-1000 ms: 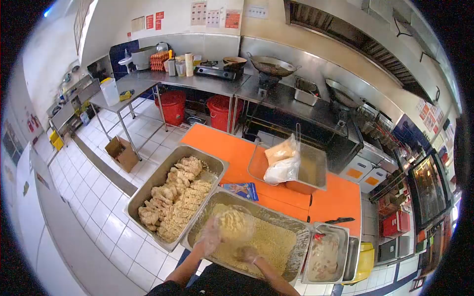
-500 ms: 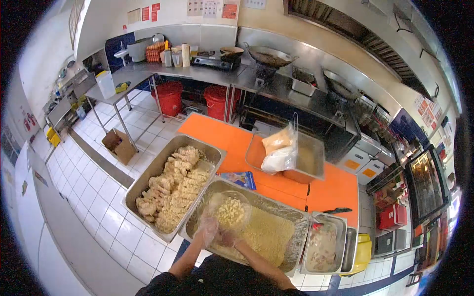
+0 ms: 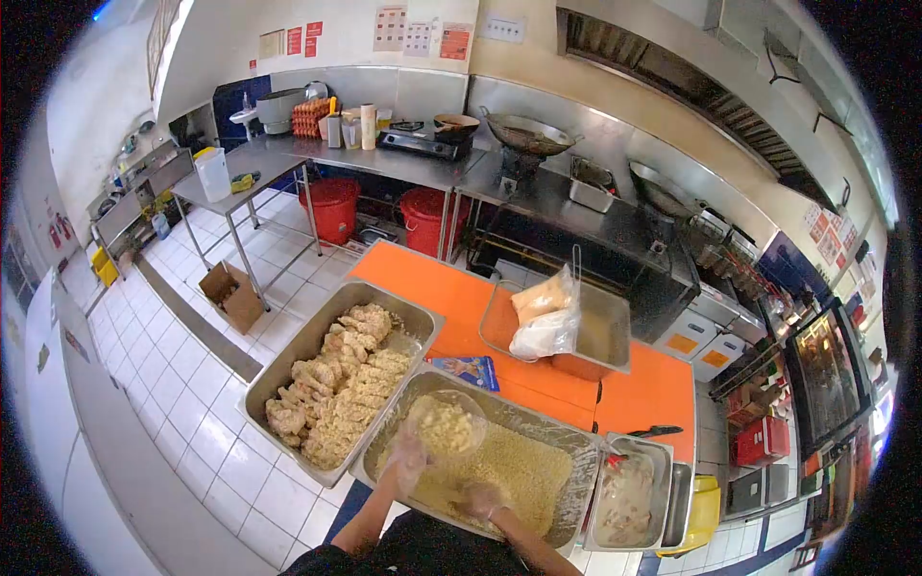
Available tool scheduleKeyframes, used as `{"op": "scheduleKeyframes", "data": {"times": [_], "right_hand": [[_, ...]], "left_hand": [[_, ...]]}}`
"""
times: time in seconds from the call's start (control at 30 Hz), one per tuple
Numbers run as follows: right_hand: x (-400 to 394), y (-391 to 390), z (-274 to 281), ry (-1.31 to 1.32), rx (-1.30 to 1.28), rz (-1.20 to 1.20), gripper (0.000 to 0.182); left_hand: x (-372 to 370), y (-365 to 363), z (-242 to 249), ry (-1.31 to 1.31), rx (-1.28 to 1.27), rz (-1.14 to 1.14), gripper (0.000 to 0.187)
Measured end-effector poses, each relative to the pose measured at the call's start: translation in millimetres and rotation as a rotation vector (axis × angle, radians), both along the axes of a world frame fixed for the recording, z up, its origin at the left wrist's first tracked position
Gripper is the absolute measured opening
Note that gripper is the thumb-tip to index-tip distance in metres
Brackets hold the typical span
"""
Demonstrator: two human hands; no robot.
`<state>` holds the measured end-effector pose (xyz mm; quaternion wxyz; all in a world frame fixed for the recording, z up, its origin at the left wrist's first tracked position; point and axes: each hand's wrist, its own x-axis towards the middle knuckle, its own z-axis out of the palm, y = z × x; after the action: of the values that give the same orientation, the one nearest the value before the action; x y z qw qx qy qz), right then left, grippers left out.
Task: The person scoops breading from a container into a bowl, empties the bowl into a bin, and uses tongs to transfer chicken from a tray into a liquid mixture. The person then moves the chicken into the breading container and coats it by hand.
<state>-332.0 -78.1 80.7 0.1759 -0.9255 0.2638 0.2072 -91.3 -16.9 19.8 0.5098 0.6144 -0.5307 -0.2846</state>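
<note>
My left hand (image 3: 407, 459), in a clear glove, grips the near rim of a clear bowl (image 3: 447, 422) heaped with breadcrumbs and tilted over the crumb tray (image 3: 572, 434). My gloved right hand (image 3: 481, 498) rests in the crumbs at the tray's near side, fingers spread. Left of this tray, a steel pan (image 3: 298, 357) holds several breaded chicken pieces (image 3: 344, 386) in rows.
A smaller pan of wet batter (image 3: 629, 495) sits right of the crumb tray. On the orange table (image 3: 427, 283) are a blue packet (image 3: 466, 370), a pan with bagged flour (image 3: 552, 322) and a knife (image 3: 656, 431). Red bins (image 3: 331, 208) and steel counters stand behind.
My right hand moved away from the bowl, to the right, into the crumbs. The bowl stays raised in my left hand.
</note>
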Motion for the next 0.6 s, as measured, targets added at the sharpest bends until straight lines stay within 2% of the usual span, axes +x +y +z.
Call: {"op": "scheduleKeyframes", "data": {"times": [0.07, 0.13, 0.17, 0.27, 0.33, 0.37, 0.43, 0.47, 0.6], "right_hand": [[-14, -5, -22, -0.002, -0.028, 0.058, 0.047], [-26, -5, -20, -0.205, -0.039, -0.050, 0.043], [-30, -10, -31, -0.205, -0.046, -0.052, 0.043], [-54, -21, -128, -0.119, -0.064, -0.043, 0.045], [-64, -23, -168, -0.203, 0.114, -0.247, 0.048], [-63, -22, -132, -0.141, 0.094, -0.189, 0.047], [-50, -15, -18, -0.026, 0.055, -0.066, 0.047], [-54, -12, -2, -0.023, 0.054, -0.084, 0.045], [-93, -22, -18, -0.156, -0.263, -0.204, 0.038]], "left_hand": [[-1, 6, 29, 0.037, 0.072, -0.002, 0.050], [-3, 8, 43, 0.002, 0.100, 0.008, 0.051], [-4, 7, 50, -0.016, 0.108, 0.008, 0.051], [-5, 7, 78, -0.029, 0.135, 0.010, 0.052], [-6, 8, 94, -0.100, 0.215, -0.027, 0.057], [-5, 9, 79, -0.104, 0.216, -0.031, 0.057], [-2, 8, 22, 0.792, 0.241, 0.063, 0.054], [5, 0, 11, 0.793, 0.242, 0.059, 0.054], [35, -18, -19, -0.754, -0.071, 0.062, 0.036]]}}
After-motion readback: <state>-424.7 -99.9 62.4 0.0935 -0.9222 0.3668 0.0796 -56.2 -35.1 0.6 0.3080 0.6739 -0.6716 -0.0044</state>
